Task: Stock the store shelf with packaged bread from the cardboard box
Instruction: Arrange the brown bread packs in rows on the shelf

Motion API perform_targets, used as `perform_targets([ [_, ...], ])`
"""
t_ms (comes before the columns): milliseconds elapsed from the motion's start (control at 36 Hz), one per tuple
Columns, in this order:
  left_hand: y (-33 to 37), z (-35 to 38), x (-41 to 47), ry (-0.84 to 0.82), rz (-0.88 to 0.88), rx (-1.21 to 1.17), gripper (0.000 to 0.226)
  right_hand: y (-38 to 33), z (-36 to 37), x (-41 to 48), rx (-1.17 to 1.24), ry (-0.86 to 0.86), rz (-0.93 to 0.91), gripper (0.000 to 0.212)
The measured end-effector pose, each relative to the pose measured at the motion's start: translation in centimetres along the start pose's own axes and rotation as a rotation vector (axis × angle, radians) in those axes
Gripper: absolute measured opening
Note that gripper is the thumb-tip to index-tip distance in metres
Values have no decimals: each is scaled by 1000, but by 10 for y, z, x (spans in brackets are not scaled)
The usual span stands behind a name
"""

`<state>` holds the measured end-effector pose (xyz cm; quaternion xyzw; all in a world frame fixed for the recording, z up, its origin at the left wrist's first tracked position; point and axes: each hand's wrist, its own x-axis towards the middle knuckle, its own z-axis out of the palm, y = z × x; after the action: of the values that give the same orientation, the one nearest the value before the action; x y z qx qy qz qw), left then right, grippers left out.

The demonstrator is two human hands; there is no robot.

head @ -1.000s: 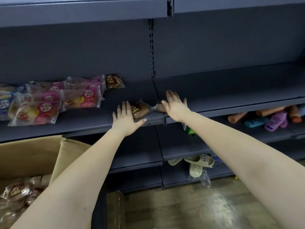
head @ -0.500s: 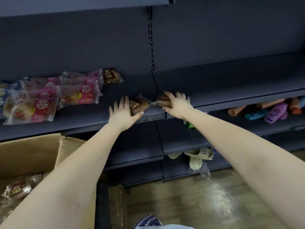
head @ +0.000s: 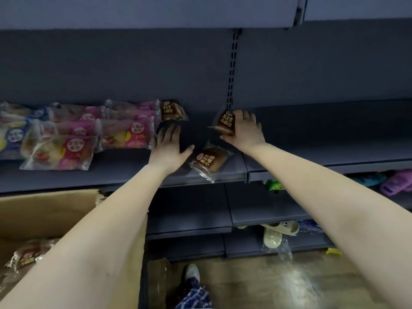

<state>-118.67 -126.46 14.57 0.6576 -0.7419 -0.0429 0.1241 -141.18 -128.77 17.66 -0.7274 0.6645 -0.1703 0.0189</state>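
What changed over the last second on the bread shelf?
The right hand took hold of one brown bread pack at the shelf's front edge and carried it back toward the rear wall. The left hand slid left and deeper, away from the front bread pack, and lies open. That pack, the rear bread pack, the pink packs and the cardboard box stayed roughly where they were.

1. The dark grey shelf (head: 111, 177) carries colourful bread packs (head: 89, 134) in overlapping rows on its left part, from the back almost to the front edge.
2. One brown bread pack (head: 172, 110) lies at the back, just beside these rows on their right.
3. A second brown pack (head: 208, 161) lies at the front edge, with one corner hanging over.
4. A third brown pack (head: 224, 122), tilted, is near the back, held by the right hand (head: 245, 130).
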Motion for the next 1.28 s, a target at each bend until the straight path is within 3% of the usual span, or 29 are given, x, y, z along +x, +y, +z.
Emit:
perform_targets([
  [444,-76,-3,49,51,-160,118,68,-96,70,81,-78,-47,-257,67],
  [667,-88,10,45,198,-116,127,62,-120,94,103,-100,-55,-268,66],
  [861,-94,15,45,288,-114,73,62,-133,114,103,1,-155,-171,85],
  [1000,-93,14,44,282,-130,62,61,-138,116,104,22,-202,-130,96],
  [1278,-95,17,45,285,-126,58,61,-139,118,103,25,-210,-93,94],
])
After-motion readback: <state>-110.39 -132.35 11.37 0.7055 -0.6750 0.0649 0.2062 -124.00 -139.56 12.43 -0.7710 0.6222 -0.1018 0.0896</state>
